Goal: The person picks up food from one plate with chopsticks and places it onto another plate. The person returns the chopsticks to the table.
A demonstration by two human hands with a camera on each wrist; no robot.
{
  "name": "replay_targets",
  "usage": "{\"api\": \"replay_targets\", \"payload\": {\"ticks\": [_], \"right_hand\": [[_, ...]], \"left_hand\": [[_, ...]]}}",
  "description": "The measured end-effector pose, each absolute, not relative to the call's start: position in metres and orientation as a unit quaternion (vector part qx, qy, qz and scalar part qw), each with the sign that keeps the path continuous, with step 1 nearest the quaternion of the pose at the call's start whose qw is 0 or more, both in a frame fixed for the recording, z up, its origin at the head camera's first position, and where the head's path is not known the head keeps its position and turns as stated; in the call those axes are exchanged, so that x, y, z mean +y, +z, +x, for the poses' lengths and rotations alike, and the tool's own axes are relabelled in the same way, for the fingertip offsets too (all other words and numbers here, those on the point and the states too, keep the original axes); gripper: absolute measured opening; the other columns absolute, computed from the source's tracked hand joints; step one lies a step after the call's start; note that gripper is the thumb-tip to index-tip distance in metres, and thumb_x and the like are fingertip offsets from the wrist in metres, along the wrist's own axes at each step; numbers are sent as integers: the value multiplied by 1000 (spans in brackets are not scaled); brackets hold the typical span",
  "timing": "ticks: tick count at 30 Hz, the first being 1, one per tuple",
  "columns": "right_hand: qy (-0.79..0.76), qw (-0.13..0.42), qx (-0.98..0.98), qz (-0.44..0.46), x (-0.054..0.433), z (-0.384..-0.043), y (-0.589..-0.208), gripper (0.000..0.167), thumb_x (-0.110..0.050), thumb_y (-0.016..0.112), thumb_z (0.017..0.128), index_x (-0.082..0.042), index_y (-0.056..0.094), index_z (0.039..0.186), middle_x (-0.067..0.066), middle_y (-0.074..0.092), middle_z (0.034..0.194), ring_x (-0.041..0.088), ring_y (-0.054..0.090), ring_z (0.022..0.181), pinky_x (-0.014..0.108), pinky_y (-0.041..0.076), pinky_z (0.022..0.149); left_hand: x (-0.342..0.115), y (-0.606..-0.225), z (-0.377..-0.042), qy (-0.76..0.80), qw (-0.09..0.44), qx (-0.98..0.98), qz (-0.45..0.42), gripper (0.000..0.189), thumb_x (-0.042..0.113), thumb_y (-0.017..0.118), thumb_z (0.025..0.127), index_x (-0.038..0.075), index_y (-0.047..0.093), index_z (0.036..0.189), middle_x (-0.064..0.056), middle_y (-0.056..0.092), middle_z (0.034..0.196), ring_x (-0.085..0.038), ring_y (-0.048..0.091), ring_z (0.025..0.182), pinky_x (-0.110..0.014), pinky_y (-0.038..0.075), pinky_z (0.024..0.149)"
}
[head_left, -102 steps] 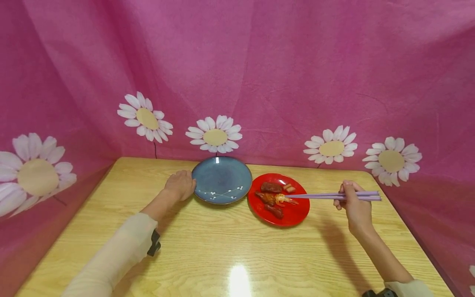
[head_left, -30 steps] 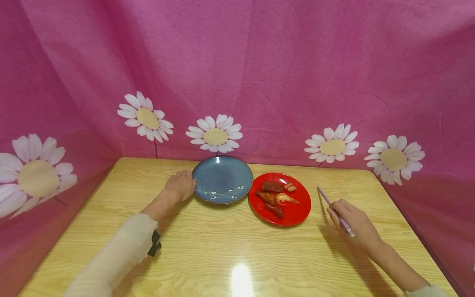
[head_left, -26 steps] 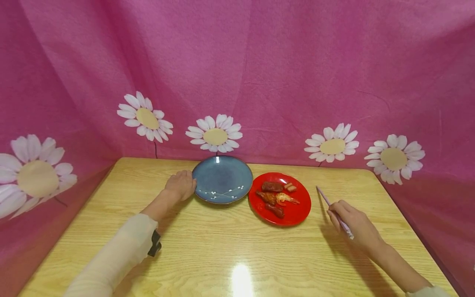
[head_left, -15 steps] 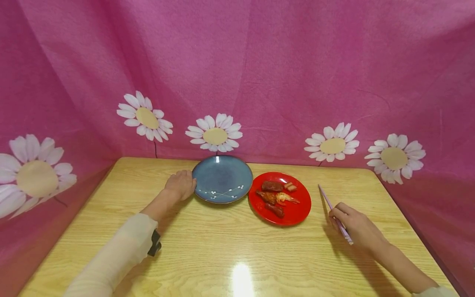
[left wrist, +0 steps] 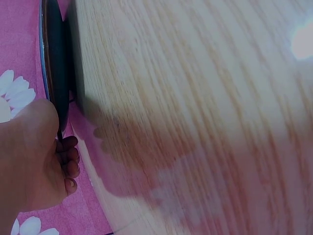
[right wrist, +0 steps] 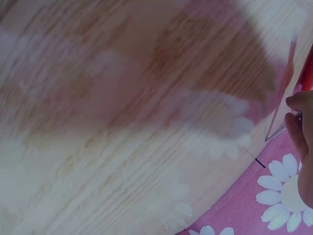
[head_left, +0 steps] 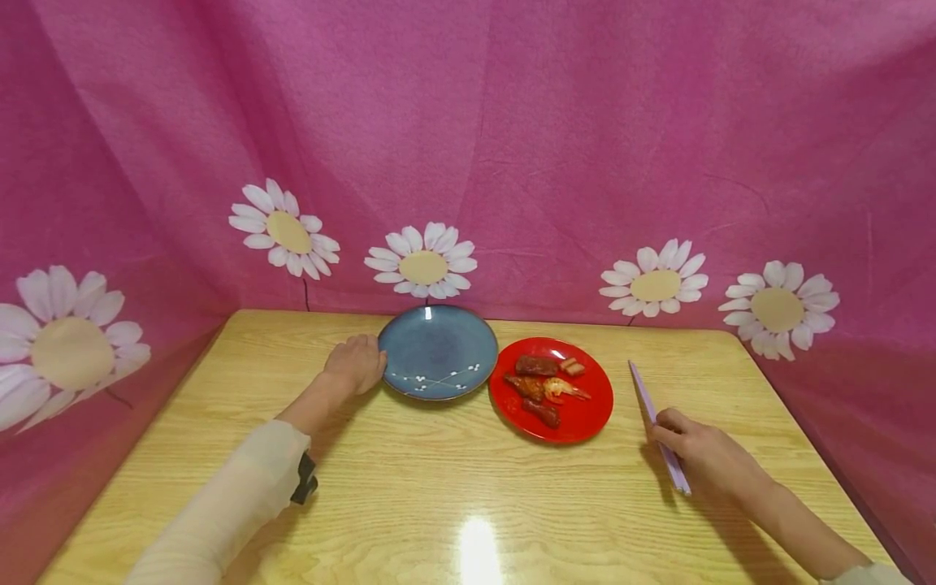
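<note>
Pale purple chopsticks (head_left: 658,426), long, slim and paired, are laid on the counter (head_left: 453,487) at lower right, loosely held by the right hand (head_left: 702,459); the left hand (head_left: 356,364), its grip curled, touches the blue plate (head_left: 439,351).

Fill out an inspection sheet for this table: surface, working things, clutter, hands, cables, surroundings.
Surface: light wooden table, glossy, with a light glare near the front edge.
Working things: purple chopsticks lie flat on the table right of the red plate; the plate holds pieces of food. The blue plate holds no food.
Clutter: nothing seen.
Hands: left hand rests at the blue plate's left rim; right hand rests on the chopsticks' near end, whether it grips them cannot be told.
Cables: nothing seen.
Surroundings: pink cloth backdrop printed with daisies, on three sides.
</note>
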State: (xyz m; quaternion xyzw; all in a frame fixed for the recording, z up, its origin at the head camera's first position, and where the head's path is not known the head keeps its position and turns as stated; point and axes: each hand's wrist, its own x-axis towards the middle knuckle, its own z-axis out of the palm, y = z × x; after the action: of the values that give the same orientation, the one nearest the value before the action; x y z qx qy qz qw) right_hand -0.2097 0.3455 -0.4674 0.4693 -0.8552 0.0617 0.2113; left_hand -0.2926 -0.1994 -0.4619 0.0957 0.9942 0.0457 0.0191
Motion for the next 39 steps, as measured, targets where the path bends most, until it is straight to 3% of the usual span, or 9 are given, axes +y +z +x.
{"api": "replay_targets", "payload": {"ticks": [6, 11, 14, 16, 21, 24, 27, 31, 39], "right_hand": [[31, 195, -852, 485, 350, -210, -471, 68, -28, 6, 110, -8, 70, 100, 4, 53, 101, 10, 53, 75, 22, 50, 56], [4, 183, -856, 483, 352, -209, -473, 21, 8, 55, 93, -6, 69, 101, 8, 54, 103, 14, 56, 77, 26, 53, 56], [-4, 178, -857, 484, 352, -209, -474, 35, 15, 67, 72, -4, 67, 101, 11, 54, 104, 17, 58, 78, 29, 55, 56], [-9, 185, -854, 486, 352, -209, -475, 19, 10, 56, 92, -4, 67, 100, 11, 54, 102, 17, 58, 77, 28, 55, 55], [2, 194, -851, 488, 351, -208, -478, 59, -20, 10, 110, -6, 66, 98, 8, 54, 99, 13, 56, 72, 26, 52, 52], [11, 184, -856, 483, 351, -207, -478, 20, 2, 47, 101, -8, 64, 99, 7, 53, 99, 12, 54, 71, 25, 51, 50], [10, 178, -862, 474, 351, -205, -479, 38, 14, 69, 70, -9, 62, 99, 7, 53, 100, 11, 52, 72, 25, 50, 49], [6, 178, -867, 466, 351, -203, -480, 45, 15, 75, 64, -10, 63, 100, 6, 53, 100, 11, 53, 71, 26, 51, 49], [-2, 197, -863, 465, 352, -204, -482, 30, -1, 33, 103, -11, 62, 100, 5, 52, 98, 10, 50, 68, 26, 48, 46]], "left_hand": [[-199, -461, -292, 43, 16, 994, 98, 40, 23, 39, 104, -14, 51, 113, -27, 57, 110, -42, 54, 111, -54, 45, 95], [-199, -460, -292, 42, 15, 994, 97, 40, 24, 39, 104, -13, 52, 112, -27, 57, 110, -42, 54, 111, -54, 45, 94], [-198, -459, -292, 42, 17, 994, 95, 40, 24, 39, 104, -13, 52, 113, -27, 57, 110, -42, 54, 111, -54, 45, 95], [-198, -459, -291, 41, 18, 994, 95, 40, 24, 39, 104, -13, 52, 113, -27, 58, 111, -42, 54, 111, -54, 44, 95], [-198, -459, -291, 38, 17, 994, 96, 41, 23, 38, 105, -14, 52, 114, -27, 57, 112, -43, 54, 113, -54, 44, 96], [-198, -459, -291, 39, 19, 994, 95, 41, 24, 38, 105, -14, 52, 115, -27, 57, 113, -42, 53, 114, -54, 43, 96], [-198, -460, -291, 38, 19, 995, 95, 41, 24, 38, 105, -14, 52, 116, -27, 57, 113, -42, 53, 114, -53, 43, 97], [-199, -462, -292, 35, 18, 995, 96, 40, 24, 39, 105, -13, 52, 114, -27, 57, 111, -42, 54, 112, -53, 44, 95], [-200, -463, -294, 33, 22, 995, 96, 41, 24, 39, 105, -13, 52, 115, -26, 57, 112, -41, 53, 113, -53, 44, 96]]}}
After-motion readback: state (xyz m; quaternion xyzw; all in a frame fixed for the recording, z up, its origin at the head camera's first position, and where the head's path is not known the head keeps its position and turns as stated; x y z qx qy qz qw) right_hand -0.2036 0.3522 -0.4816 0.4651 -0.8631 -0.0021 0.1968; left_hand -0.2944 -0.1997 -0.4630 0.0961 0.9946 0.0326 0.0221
